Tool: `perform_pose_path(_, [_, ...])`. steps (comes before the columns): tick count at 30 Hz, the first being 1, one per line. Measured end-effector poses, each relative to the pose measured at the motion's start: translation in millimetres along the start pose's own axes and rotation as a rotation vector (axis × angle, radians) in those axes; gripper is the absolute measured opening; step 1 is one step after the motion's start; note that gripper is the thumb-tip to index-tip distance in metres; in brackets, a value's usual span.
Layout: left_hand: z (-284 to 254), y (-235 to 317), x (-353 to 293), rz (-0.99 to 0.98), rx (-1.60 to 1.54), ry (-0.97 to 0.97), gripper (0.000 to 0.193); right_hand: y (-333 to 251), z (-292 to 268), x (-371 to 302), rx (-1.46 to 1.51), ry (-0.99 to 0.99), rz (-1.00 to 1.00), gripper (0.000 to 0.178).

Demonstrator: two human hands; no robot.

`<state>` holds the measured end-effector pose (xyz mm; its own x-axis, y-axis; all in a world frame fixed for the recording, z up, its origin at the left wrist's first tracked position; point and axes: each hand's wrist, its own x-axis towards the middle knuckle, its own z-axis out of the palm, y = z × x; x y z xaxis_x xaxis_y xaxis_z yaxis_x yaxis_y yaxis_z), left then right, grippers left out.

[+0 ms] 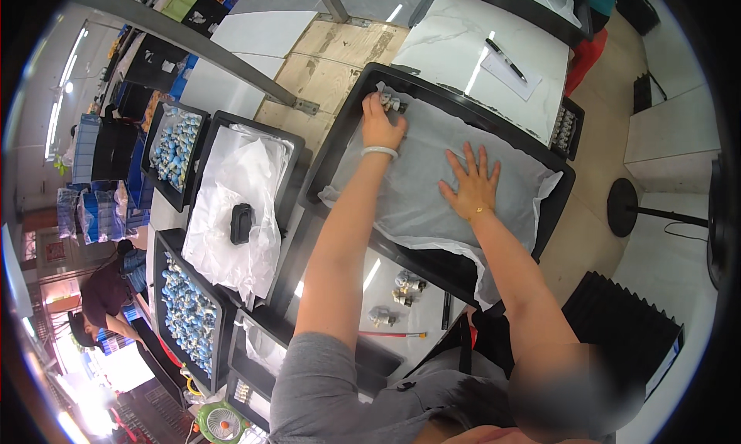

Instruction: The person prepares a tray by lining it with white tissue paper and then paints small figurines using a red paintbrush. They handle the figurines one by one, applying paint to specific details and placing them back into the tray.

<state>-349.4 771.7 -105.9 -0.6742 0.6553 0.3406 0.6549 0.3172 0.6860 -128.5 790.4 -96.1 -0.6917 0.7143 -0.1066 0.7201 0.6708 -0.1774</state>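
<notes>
My left hand (382, 127) is at the far left corner of a black tray (340, 147) lined with thin white paper (432, 143). Its fingers and thumb curl around a small silvery, gold-tinged piece (395, 103); the fingers partly hide the piece, so I cannot tell its exact kind. Flat on the paper lies my right hand (473, 185), fingers spread, with nothing in it. Close to me on the table, small clear-and-gold pieces (407, 283) and a silvery piece (382, 316) lie beside a thin red brush-like stick (394, 334).
To the left stand trays of blue-and-white small pieces (189, 313) and a paper-lined tray (231, 174) with a black object (241, 223) on it. A pen (505, 59) rests on a paper slip beyond my tray. A metal post (224, 58) slants at upper left. Another person (108, 297) works far left.
</notes>
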Motion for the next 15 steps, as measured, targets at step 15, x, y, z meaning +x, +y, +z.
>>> perform_pose_path(15, [15.9, 6.0, 2.0, 0.006, 0.293, -0.012, 0.044, 1.3, -2.4, -2.7, 0.029, 0.007, -0.008, 0.063])
